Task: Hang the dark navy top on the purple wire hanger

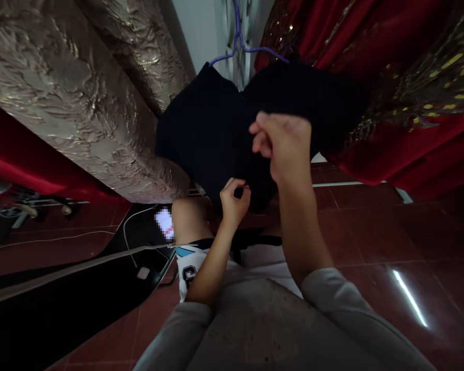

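A dark navy or black garment [204,123] hangs in front of me on a purple hanger [237,44]. Low on the garment, my left hand [234,202] is closed in a pinch, thumb and forefinger curled into a ring. Higher and to the right, my right hand [284,141] is also closed, its fingers curled together in front of the dark cloth. Anything between the fingertips of either hand is too small or too dark to make out. Whether the right fingers touch the cloth cannot be seen.
Textured beige curtains [100,103] hang at left, red cloth with gold sequins [429,108] at right. A long black surface [81,299] at lower left bears a lit phone [164,223], a white charger [143,272] and cables. The floor [371,232] is reddish tile.
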A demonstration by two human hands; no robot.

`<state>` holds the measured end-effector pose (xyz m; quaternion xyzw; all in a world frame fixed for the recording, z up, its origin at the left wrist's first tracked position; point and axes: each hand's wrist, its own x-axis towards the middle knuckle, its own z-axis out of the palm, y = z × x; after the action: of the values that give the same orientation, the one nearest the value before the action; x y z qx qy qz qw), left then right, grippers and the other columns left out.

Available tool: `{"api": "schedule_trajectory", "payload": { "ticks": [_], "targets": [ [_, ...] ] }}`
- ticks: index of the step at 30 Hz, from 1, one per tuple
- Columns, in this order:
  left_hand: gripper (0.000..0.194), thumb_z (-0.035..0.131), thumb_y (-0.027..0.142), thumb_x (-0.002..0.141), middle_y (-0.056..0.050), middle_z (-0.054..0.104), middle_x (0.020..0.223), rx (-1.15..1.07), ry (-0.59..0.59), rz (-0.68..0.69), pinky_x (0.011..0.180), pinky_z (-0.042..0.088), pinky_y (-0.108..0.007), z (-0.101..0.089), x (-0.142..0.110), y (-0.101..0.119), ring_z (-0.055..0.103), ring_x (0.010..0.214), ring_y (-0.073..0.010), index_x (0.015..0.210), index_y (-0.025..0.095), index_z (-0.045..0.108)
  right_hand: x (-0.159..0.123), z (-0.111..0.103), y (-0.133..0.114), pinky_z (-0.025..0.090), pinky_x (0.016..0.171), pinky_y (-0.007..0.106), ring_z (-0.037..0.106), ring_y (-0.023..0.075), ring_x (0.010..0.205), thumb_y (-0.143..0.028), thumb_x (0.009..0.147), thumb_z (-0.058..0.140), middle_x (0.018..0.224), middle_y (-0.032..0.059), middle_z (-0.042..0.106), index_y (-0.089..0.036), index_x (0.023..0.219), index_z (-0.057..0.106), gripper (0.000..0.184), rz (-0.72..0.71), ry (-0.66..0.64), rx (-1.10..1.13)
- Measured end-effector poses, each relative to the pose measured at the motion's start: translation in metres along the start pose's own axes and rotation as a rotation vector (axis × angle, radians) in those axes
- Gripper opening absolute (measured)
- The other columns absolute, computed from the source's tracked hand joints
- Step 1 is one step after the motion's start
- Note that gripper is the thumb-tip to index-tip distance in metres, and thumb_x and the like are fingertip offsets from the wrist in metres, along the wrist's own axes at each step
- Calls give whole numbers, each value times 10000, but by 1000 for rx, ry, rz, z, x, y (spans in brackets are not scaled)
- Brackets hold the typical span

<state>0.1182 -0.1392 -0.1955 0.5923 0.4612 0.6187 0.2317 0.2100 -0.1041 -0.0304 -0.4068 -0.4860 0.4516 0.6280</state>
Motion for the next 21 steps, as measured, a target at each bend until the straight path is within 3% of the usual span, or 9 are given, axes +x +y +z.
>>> {"api": "schedule_trajectory", "payload": {
  "ticks": [3, 6, 8, 11, 14, 17, 19, 21],
  "targets": [
    [112, 589, 98, 851, -27, 613, 763, 36, -75, 59, 701, 470, -283, 7, 16, 2, 607, 753, -166, 773, 175, 612, 21, 11, -27, 253, 411, 238, 457, 87, 429, -615, 932, 612, 523, -3, 537, -201, 686, 630, 483, -108, 1, 2],
    [124, 604, 73, 861, -37, 661, 819, 43, -174, 139, 750, 485, -301, -2, 46, 24, 640, 801, -176, 820, 179, 654, 23, 10, -29, 280, 403, 257, 414, 94, 407, -657, 951, 554, 517, -7, 517, -227, 665, 589, 518, -132, 19, -61],
    [123, 605, 124, 932, -43, 683, 923, 0, -115, 220, 820, 490, -318, -14, 73, 48, 656, 900, -186, 972, 202, 690, 21, 4, -23, 269, 387, 260, 388, 96, 391, -629, 957, 564, 497, -17, 500, -235, 659, 578, 494, -144, 8, -107],
    [235, 598, 362, 1026, -46, 651, 1022, -25, 1, 352, 855, 480, -330, -30, 118, 82, 634, 952, -187, 1234, 269, 656, 20, -3, -19, 250, 378, 249, 401, 89, 381, -421, 977, 606, 475, -33, 496, -227, 660, 606, 372, -207, -53, -116],
    [304, 572, 517, 1017, -47, 633, 908, 38, -11, 547, 777, 467, -325, -34, 147, 100, 590, 851, -172, 1069, 250, 706, 21, -2, -20, 260, 396, 236, 437, 66, 391, -276, 964, 606, 515, -37, 527, -197, 663, 619, 311, -324, -89, -35],
    [388, 534, 586, 1006, -57, 608, 893, 91, -1, 497, 788, 475, -347, -30, 147, 107, 586, 865, -192, 925, 236, 680, 18, 2, -10, 291, 438, 235, 410, 62, 408, -253, 975, 594, 502, -49, 496, -197, 653, 583, 327, -332, -21, -55],
    [434, 498, 632, 997, -67, 600, 935, 114, -31, 408, 840, 483, -369, -30, 139, 110, 594, 933, -215, 933, 238, 665, 14, 4, 9, 299, 461, 232, 391, 67, 426, -286, 990, 585, 484, -57, 452, -202, 660, 565, 342, -275, 38, -119],
    [460, 472, 648, 997, -68, 593, 946, 127, -18, 406, 889, 477, -376, -35, 134, 111, 586, 969, -215, 938, 230, 655, 8, 4, 33, 290, 462, 228, 391, 66, 433, -352, 983, 605, 488, -57, 436, -199, 657, 559, 362, -187, 41, -163]
  ]
}}
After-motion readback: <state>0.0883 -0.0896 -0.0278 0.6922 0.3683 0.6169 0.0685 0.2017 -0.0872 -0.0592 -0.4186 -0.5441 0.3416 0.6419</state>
